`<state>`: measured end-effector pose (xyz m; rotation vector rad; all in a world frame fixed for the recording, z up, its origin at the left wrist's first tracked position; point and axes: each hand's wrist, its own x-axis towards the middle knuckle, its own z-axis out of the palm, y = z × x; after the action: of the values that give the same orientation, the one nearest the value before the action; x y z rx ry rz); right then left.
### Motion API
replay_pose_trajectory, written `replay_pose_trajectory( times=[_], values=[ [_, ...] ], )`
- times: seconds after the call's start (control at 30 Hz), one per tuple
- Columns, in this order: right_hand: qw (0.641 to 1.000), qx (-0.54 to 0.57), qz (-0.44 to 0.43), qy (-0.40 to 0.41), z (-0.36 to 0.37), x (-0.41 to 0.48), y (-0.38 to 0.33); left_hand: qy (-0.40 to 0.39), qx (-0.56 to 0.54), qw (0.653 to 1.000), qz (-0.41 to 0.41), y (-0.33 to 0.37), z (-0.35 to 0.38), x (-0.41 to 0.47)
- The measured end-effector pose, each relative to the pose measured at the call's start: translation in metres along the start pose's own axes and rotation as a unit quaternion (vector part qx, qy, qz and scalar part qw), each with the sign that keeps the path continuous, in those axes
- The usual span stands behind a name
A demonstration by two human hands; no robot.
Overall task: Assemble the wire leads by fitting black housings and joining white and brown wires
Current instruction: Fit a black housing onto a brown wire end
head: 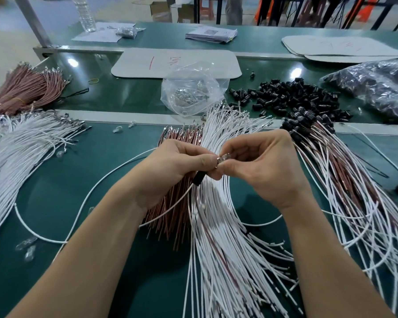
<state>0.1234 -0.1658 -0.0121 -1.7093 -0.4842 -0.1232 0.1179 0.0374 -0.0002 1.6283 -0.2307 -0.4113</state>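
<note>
Left hand point(177, 161): curled round black housing point(197, 179), held over the bench wire piles.
Right hand point(262, 166): pinching small clear part point(224, 157).
Risk: I'd expect a skewed push to bend it.

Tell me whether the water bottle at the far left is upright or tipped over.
Upright: the water bottle stands on its base on the far green table, its neck out of frame.

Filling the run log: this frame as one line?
phase: joining | left hand: holds black housing | right hand: pinches small clear part | hands meet above white wires
</note>
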Motion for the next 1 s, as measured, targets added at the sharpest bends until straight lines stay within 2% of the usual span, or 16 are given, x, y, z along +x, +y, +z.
replay_pose_trajectory(
  times=[0.43, 0.57, 0.8, 1.0],
  values=[
    [0.999, 0.008, 0.017, -0.032, -0.003, 0.001, 0.002, 0.019, 0.085, 0.996, -0.011, 0.002, 0.007, 0.000],
    [0.999, -0.018, 0.026, -0.008, -0.004, 0.000, 0.001, 0.041, 0.060, 0.997, -0.015, 0.001, 0.009, 0.001],
    [0.999, 0.030, 0.040, -0.016, -0.003, 0.000, 0.001, 0.061, 0.045, 0.997, -0.013, 0.000, 0.012, 0.002],
    [0.997, 0.032, 0.064, 0.019, -0.007, 0.001, 0.005, 0.089, 0.037, 0.995, -0.017, -0.003, 0.013, 0.005]
  ],
)
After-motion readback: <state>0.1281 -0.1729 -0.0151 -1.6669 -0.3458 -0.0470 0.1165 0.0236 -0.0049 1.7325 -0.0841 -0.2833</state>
